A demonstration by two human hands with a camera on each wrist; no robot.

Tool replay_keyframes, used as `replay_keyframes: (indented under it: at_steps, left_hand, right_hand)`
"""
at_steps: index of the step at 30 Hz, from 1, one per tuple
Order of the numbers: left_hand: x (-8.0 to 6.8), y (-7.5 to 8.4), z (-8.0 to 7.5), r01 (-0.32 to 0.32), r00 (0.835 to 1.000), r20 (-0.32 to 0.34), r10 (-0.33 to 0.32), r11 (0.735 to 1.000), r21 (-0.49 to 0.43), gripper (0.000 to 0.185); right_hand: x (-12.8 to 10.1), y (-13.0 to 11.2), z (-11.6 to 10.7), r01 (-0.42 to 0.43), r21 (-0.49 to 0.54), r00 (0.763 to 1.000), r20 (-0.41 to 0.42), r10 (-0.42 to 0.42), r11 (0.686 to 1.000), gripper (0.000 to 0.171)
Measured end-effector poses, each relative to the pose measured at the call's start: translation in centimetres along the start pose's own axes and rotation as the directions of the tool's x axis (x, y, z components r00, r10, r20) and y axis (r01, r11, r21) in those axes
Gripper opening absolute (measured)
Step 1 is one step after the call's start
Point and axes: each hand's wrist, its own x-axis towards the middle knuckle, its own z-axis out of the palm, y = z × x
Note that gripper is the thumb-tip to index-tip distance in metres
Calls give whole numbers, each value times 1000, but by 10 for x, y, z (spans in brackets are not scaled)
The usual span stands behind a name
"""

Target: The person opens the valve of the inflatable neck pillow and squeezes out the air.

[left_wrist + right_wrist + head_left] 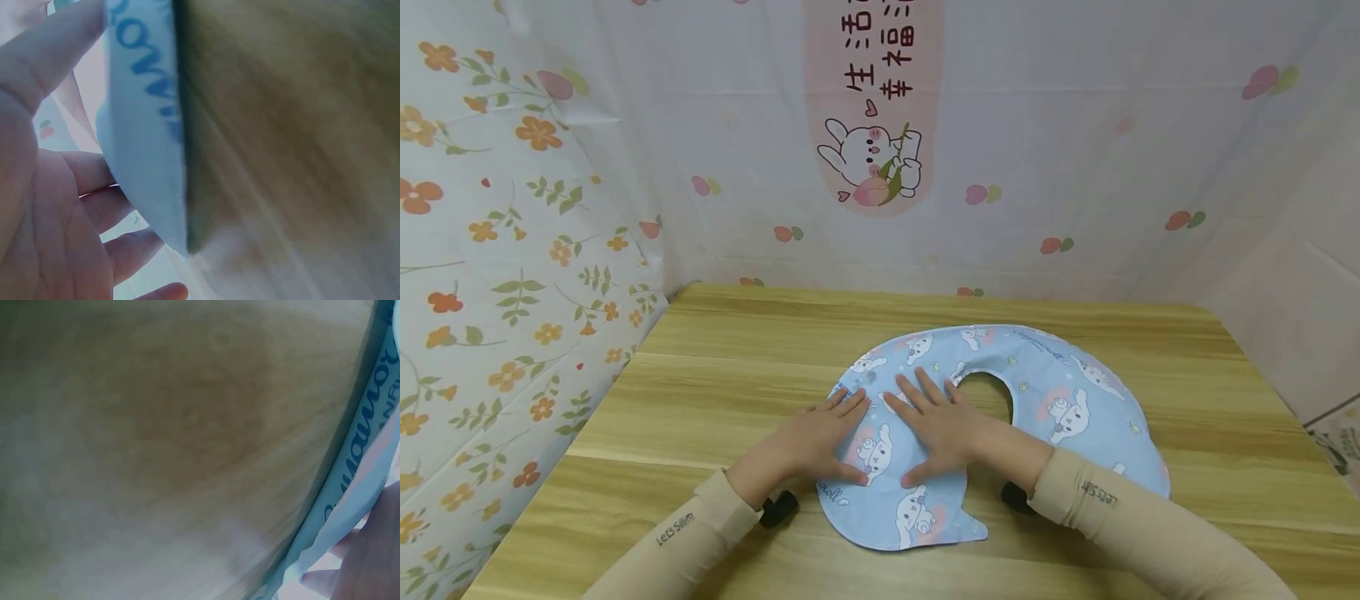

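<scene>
A light-blue cloth bib (1093, 417) printed with white cartoon puppies lies on the table, curving round a neck opening. My right hand (943, 429) rests on its left part with fingers spread. At the bib's left edge, my left hand (820, 437) touches the cloth with straight fingers, its thumb over the print. The left wrist view shows the bib's edge (147, 156) with lettering and the left palm (50, 219) beside it. In the right wrist view, the edge of the cloth (350, 475) rises at the right, with part of the right hand (375, 556) behind it.
The wood-grain table (715, 375) extends around the bib. Behind it hangs a pale curtain (1037, 150) with a rabbit picture, and a flowered curtain (512, 275) hangs at the left. Black wrist devices (780, 508) sit beneath both wrists.
</scene>
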Motion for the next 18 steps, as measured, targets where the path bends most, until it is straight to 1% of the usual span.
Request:
replay_keyframes:
  at_steps: [9, 18]
  left_hand:
    - [0, -4, 0, -4, 1000, 6, 4, 1000, 6, 108]
    - [-1, -9, -1, 20, 1000, 17, -20, 1000, -18, 113]
  right_hand:
    - [2, 5, -1, -19, 10, 1000, 1, 19, 1000, 113]
    - [3, 13, -1, -59, 32, 998, 5, 59, 998, 113]
